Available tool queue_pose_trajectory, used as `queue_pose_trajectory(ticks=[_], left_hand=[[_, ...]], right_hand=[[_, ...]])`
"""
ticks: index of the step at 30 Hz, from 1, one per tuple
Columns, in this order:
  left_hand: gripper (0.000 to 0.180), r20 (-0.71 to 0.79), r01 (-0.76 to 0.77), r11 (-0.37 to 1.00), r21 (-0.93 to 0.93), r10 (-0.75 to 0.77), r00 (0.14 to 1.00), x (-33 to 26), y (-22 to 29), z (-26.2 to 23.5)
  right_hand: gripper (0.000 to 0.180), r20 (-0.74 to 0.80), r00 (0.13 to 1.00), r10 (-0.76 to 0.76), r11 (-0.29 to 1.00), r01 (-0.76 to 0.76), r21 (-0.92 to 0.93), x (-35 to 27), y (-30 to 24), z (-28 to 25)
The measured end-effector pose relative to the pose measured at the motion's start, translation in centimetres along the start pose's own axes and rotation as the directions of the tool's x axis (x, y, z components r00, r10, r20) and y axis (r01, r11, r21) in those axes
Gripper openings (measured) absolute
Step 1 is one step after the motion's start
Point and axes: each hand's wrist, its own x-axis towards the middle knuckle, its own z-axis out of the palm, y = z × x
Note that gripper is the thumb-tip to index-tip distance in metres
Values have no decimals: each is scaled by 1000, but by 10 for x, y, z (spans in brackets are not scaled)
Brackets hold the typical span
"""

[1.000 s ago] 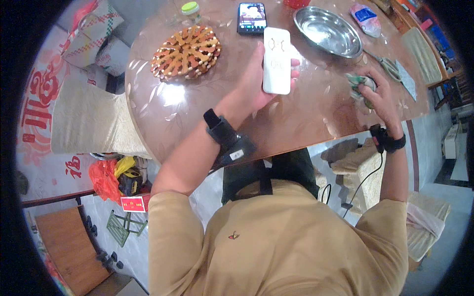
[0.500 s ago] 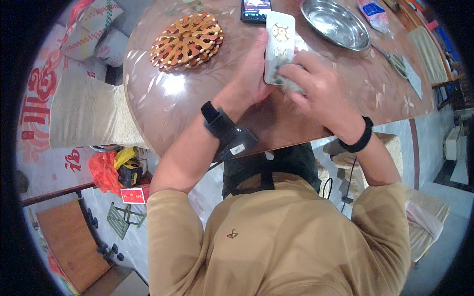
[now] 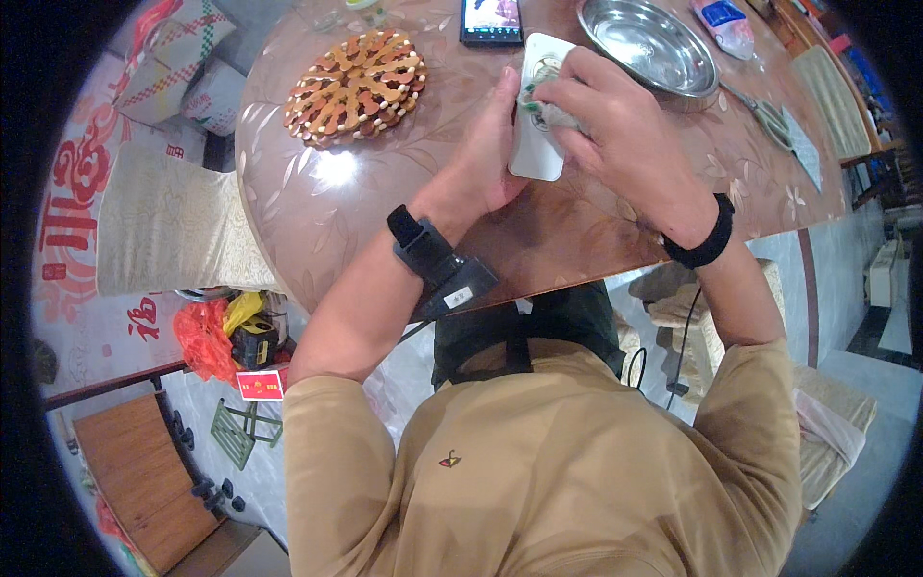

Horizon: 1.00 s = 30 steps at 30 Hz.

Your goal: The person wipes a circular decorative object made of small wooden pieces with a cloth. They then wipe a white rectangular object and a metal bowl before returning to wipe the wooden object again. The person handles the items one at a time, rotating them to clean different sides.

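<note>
Upright in my left hand (image 3: pixel 478 154) is a white remote control (image 3: pixel 538 159), long and flat with rounded ends. My left fingers wrap its left edge, and the thumb lies along the side. My right hand (image 3: pixel 630 139) pinches a crumpled whitish wipe with green marks (image 3: pixel 560 108) and presses it on the upper part of the remote's face. The wipe and fingers hide most of its round button groups. Just beyond the remote stands a lit phone (image 3: pixel 492 21).
A wooden lattice trivet (image 3: pixel 356 88) sits left on the brown table (image 3: pixel 385 192). To the right are a shiny oval metal tray (image 3: pixel 649 48), scissors (image 3: pixel 769 120) and a plastic packet (image 3: pixel 723 27). A cream-covered chair (image 3: pixel 173 221) stands at the left.
My right hand with the wipe has moved up the remote, from its lower part to its upper buttons. The remote sits slightly lower and tilts more to the right.
</note>
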Motion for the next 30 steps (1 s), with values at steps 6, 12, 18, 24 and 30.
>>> queue_pose_trajectory(ticks=[6,12,18,24,30], left_hand=[[54,0,2,998,-55,-2,1000,-1,1,1],[58,247,37,981,-189,11,969,5,1,-11],[58,153,20,995,-99,-5,988,4,2,-3],[56,92,-31,998,59,26,995,-4,4,8],[52,226,23,999,-41,-13,974,4,-1,-9]], right_hand=[[24,-1,1000,-20,999,20,-41,-7,3,-4],[29,-30,993,112,993,-112,-23,-31,14,-14],[25,-205,972,113,993,-119,-22,-6,31,-44],[21,30,999,-18,982,12,188,32,14,-43],[18,-26,1000,10,991,-7,132,53,30,-33]])
